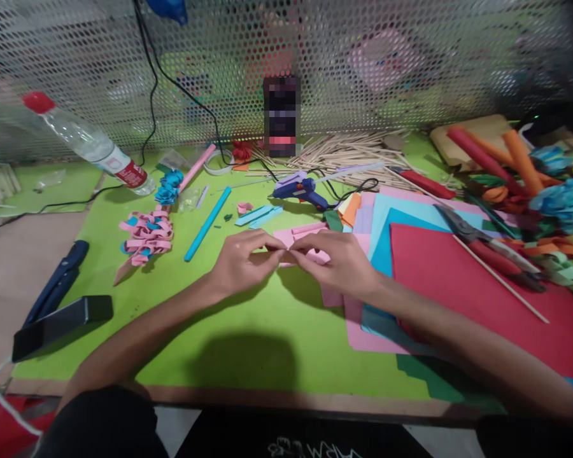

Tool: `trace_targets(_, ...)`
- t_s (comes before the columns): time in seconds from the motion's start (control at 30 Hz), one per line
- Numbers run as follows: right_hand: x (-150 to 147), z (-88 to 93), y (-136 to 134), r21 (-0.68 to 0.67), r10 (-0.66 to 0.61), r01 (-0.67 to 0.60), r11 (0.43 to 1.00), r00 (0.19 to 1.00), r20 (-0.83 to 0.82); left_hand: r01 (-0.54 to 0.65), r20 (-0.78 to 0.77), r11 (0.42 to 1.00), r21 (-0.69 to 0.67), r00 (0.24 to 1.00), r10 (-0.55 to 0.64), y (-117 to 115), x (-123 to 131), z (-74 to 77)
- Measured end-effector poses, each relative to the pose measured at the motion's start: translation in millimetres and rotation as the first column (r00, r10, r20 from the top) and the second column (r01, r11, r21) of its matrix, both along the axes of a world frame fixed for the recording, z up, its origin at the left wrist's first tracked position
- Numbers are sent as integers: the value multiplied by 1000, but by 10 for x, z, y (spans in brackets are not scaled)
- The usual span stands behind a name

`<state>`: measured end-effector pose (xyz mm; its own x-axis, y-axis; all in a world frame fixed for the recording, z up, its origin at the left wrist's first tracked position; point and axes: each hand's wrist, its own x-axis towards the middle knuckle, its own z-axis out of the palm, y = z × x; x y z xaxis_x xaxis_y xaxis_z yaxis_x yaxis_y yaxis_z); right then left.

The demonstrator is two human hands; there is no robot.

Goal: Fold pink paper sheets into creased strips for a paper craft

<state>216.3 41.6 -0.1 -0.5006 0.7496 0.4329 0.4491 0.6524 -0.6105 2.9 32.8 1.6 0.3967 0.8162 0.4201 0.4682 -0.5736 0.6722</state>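
Observation:
My left hand (pixel 248 257) and my right hand (pixel 337 259) meet over the middle of the green table, thumbs and index fingertips pinched together. What lies between the fingertips is too small to make out, perhaps a bit of pink paper. Pink paper pieces (pixel 310 230) lie just behind and under my right hand. Light blue paper strips (pixel 259 216) rest beyond my left hand, with a blue paper tube (pixel 207 224) to their left. A blue glue gun (pixel 300 191) lies behind both hands.
Coloured paper sheets (pixel 458 280) with red-handled pliers (pixel 496 251) cover the right side. At left are a bottle (pixel 100 152), pink-blue paper curls (pixel 148 235), a stapler (pixel 57 280) and a black box (pixel 62 324). Sticks (pixel 344 149) and a phone (pixel 282 117) stand behind.

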Motion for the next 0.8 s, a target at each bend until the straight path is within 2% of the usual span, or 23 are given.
trace_targets(0.1, -8, -10, -27, 12, 16, -16, 1000, 1000, 5, 17, -17, 999, 27, 1000, -17, -7, 8, -2)
trace_targets(0.23, 11, 30, 1, 22, -42, 43, 999, 998, -53, -10, -86, 1000, 14, 996, 11, 108, -94, -37)
trace_targets(0.33, 53, 86, 43, -13, -118, 118, 993, 988, -98, -70, -127, 997, 13, 989, 71, 261, -245, -87)
trace_targets(0.4, 86, 129, 63, -42, -180, 176, 984, 975, -133, -153, -140, 988, 0, 979, 152, 354, -346, -108)
trace_targets(0.47, 107, 163, 73, -76, -217, 207, 975, 963, -161, -235, -103, 972, -13, 967, 233, 403, -407, -102)
trace_targets(0.53, 106, 178, 72, -117, -221, 202, 972, 960, -175, -267, -52, 963, -43, 963, 265, 386, -402, -68)
trace_targets(0.6, 87, 172, 66, -168, -191, 162, 972, 966, -172, -218, -20, 972, -86, 976, 217, 311, -336, -16)
trace_targets(0.7, 65, 152, 64, -246, -161, 117, 962, 972, -170, -38, -14, 987, -156, 999, 36, 171, -202, 56)
trace_targets(0.73, 66, 150, 69, -273, -161, 111, 956, 972, -169, -22, 2, 986, -166, 1000, 22, 138, -169, 71)
trace_targets(0.8, 83, 155, 94, -340, -154, 90, 936, 974, -165, -58, 46, 979, -193, 997, 69, 110, -137, 84)
